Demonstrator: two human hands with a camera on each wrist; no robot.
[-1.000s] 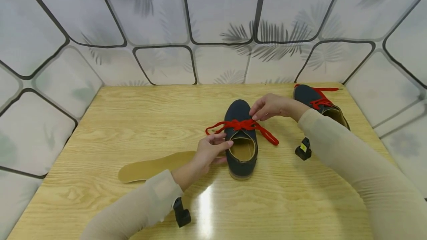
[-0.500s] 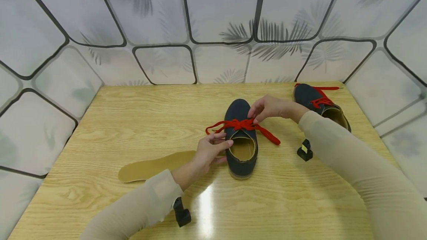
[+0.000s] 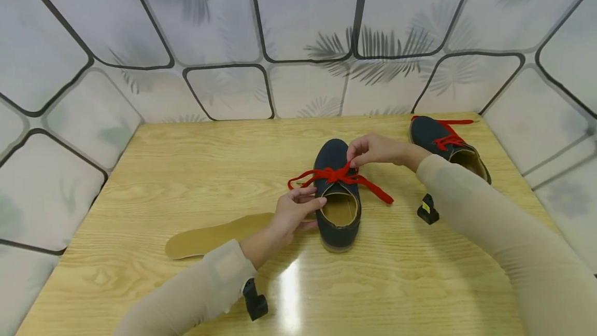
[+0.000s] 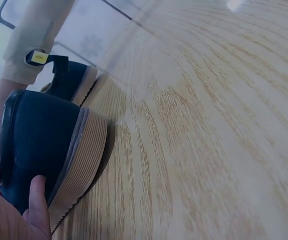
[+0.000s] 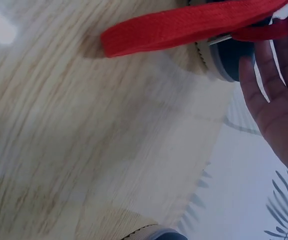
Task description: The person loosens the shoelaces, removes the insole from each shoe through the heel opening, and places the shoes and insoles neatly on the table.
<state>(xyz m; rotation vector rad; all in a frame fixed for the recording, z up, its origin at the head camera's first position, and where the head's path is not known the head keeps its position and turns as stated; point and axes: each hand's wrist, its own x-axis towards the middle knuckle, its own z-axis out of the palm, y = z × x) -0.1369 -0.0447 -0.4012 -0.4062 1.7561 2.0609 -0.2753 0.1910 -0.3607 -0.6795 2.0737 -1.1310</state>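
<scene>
A dark navy shoe [image 3: 339,235] stands on the wooden table in the head view, toe pointing away, its red shoelace [image 3: 333,174] tied in a bow. My left hand [image 3: 297,207] grips the shoe's left side, thumb over the collar edge and fingers along the outside. In the left wrist view, one finger lies against the upper of the shoe [image 4: 46,135] above the ribbed sole. My right hand [image 3: 373,150] pinches a part of the shoelace at the right of the bow and pulls it up. The lace [image 5: 184,29] hangs as a long loop in the right wrist view.
A second navy shoe [image 3: 426,133] with red laces lies at the back right, partly behind my right arm. A tan insole [image 3: 205,240] is on the table to the left, partly under my left forearm. A patterned padded wall [image 3: 308,89] borders the table's back.
My right hand has shifted its fingers on the lace and lifted a red strand up from the bow. My left hand and the shoe have stayed in place.
</scene>
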